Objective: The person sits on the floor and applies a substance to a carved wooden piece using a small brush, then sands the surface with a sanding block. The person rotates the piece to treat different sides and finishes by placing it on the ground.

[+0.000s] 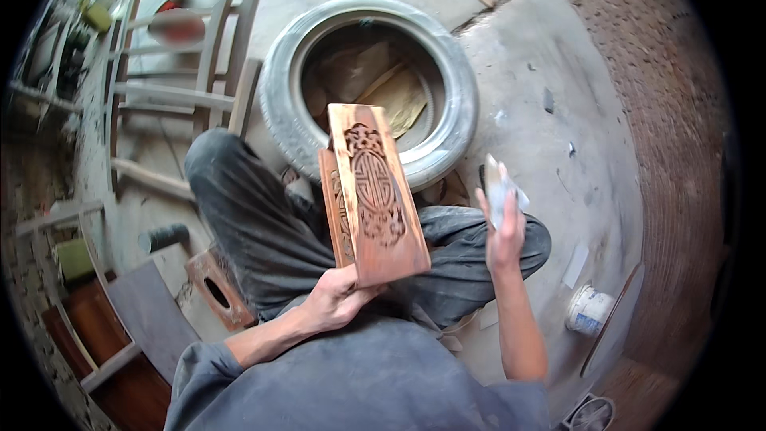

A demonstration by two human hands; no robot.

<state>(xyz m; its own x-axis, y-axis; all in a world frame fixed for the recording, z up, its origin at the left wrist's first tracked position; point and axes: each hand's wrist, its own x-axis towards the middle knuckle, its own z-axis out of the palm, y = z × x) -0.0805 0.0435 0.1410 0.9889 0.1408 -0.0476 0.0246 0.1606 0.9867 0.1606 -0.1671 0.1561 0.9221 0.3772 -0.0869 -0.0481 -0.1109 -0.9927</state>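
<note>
My left hand (pixel 339 299) grips the near end of a carved wooden box (pixel 384 251), held tilted over my lap. Its long top face has a cut-out pattern with an oval in the middle and pale streaks along the edges; one carved side also shows. To the right of the box, my right hand (pixel 505 243) is raised above my knee. Its fingers are closed round a crumpled whitish piece (pixel 500 195) with a dark strip beside it; blur hides whether it is cloth or paper. The two hands are apart.
A dusty tyre (pixel 459 112) lies ahead, with scraps and a yellowish sheet (pixel 408 108) inside. Wooden frames (pixel 211 64) stand at left. A brown box with an oval hole (pixel 217 290) sits by my left leg. A white tub (pixel 589 310) is at right.
</note>
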